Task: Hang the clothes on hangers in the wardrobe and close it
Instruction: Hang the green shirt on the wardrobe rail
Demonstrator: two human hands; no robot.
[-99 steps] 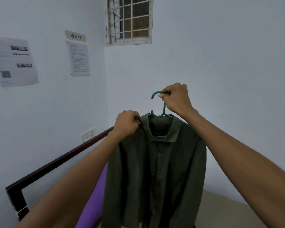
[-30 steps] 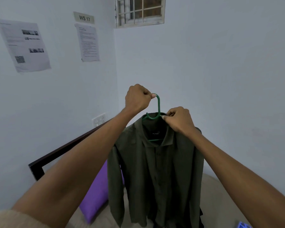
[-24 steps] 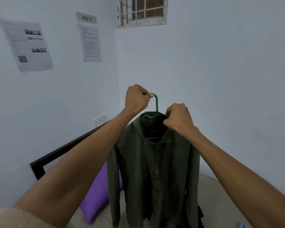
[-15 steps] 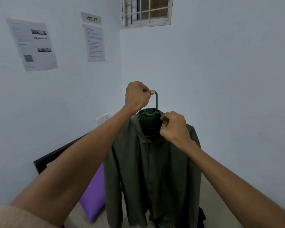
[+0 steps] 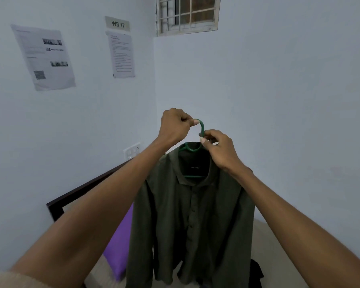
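Pinching the green hanger hook, left hand above, right hand at its neck, shirt hanging.

Shirt on a green hanger, held up in the air
The dark olive shirt hangs upright, front facing the camera, buttoned, collar open, sleeves hanging straight down; the hanger's hook rises above the collar, its bar showing inside the neck
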